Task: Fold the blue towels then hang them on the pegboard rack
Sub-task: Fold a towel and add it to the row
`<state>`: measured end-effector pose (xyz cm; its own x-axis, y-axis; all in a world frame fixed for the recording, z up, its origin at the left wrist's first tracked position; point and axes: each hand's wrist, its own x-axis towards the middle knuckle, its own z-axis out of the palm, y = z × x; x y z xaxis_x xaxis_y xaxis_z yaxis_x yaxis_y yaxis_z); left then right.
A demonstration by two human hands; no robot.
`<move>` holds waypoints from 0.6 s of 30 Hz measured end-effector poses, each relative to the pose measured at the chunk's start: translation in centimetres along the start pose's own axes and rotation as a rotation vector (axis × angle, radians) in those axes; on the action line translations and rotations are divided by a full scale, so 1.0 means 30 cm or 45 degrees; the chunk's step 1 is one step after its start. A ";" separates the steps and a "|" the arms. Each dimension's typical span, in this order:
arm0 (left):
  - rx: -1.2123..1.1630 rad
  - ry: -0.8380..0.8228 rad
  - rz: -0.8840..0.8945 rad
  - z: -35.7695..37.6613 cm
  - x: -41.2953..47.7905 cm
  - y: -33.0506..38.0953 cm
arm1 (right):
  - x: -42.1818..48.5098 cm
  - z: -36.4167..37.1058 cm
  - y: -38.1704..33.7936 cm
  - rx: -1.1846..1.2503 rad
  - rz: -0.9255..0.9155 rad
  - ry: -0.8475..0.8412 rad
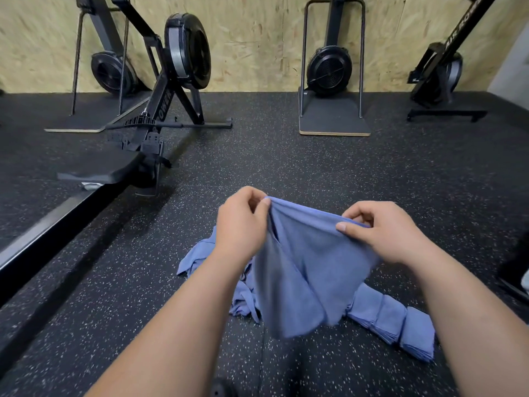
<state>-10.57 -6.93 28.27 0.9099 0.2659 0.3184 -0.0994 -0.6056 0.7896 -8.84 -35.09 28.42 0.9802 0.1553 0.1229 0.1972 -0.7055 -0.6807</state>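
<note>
Left hand (242, 222) pinches one top corner of a blue towel (300, 267); right hand (383, 233) pinches the other end of the same top edge, thumb over the cloth. The towel hangs between them above the floor (286, 156), its lower part creased and doubled. Beneath it, well back from the floor's far edge at the wall, lie a loose heap (197, 253) of blue towels to the left and a folded row (400, 325) to the right.

Risks, as judged:
- The top edge sags between the hands, so a fold made now would likely come out skewed.
- The hanging hem could drag the loose heap or knock the folded row.
- The pinches look light, so a corner may slip.

Not readable:
- The held towel's lower corners are lost in the creases.
- The heap is partly behind the left forearm, count unknown.
- The pegboard rack is not in view.
</note>
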 end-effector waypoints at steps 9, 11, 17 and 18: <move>0.088 0.179 -0.239 -0.068 0.038 -0.057 | -0.001 -0.030 0.033 0.095 0.105 0.161; 0.073 0.107 -0.235 -0.065 0.034 -0.054 | -0.006 -0.019 0.018 0.333 0.146 0.184; -0.106 -0.289 -0.145 -0.011 0.011 -0.035 | -0.022 0.011 -0.065 0.771 0.255 0.013; -0.170 -0.373 -0.143 -0.002 0.006 -0.032 | -0.024 0.019 -0.078 0.820 0.265 -0.045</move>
<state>-10.33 -6.26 27.58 0.9933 0.0871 0.0765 -0.0260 -0.4763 0.8789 -10.02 -33.17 29.52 0.9931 0.0913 -0.0736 -0.0571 -0.1720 -0.9834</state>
